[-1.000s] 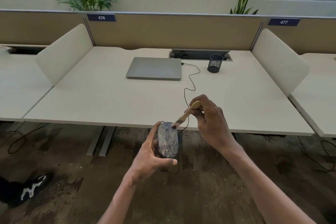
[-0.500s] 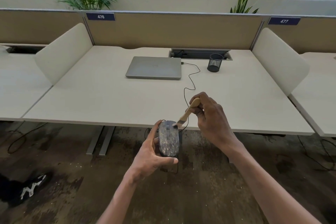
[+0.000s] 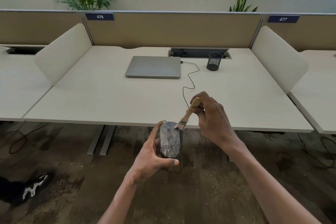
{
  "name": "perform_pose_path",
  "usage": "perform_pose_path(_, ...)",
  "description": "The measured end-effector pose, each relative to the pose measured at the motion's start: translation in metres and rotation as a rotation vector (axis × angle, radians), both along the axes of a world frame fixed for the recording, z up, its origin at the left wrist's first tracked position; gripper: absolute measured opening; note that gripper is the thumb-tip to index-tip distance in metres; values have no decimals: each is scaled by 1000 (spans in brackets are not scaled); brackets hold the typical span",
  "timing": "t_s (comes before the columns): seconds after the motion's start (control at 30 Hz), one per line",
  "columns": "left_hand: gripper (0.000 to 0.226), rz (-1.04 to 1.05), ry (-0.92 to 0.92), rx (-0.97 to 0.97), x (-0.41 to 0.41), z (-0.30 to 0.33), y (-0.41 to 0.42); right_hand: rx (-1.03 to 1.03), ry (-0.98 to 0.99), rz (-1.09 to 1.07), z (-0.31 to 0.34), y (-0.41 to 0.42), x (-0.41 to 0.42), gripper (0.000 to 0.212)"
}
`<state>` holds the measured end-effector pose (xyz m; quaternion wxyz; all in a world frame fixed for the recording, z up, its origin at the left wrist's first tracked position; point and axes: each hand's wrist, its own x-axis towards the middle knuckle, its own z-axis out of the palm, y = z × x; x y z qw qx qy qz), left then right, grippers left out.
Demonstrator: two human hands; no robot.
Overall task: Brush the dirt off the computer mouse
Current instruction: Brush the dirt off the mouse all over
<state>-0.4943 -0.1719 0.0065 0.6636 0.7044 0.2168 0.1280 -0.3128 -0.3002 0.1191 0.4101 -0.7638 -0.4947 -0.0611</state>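
Note:
A dark wired computer mouse (image 3: pixel 170 141), streaked with pale dirt, is held in the air just in front of the desk's near edge. My left hand (image 3: pixel 154 158) grips it from the left and below, thumb under its rear end. My right hand (image 3: pixel 211 118) grips the wooden handle of a small paintbrush (image 3: pixel 189 112). The bristles touch the mouse's front right corner, beside the scroll wheel. The mouse's black cable (image 3: pixel 189 82) runs up across the desk to the laptop.
A closed grey laptop (image 3: pixel 153 66) lies at the back of the white desk (image 3: pixel 91 96), with a black mesh pen cup (image 3: pixel 214 61) to its right. White side dividers flank the desk. A black shoe (image 3: pixel 27 190) rests on the dirty floor, lower left.
The brush has shifted slightly up toward the mouse's front right corner, and my right hand has risen a little. My left hand keeps the mouse almost still.

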Motion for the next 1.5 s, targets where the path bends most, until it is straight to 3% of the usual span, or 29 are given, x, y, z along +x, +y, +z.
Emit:
perform_pose_path(0.5,130,-1,-11,-16,-2,2,-7,-55,-67,62,18,10,-9,28)
perform_pose_path(1.5,131,-11,-5,-27,-1,6,-5,-100,-141,79,19,11,2,33)
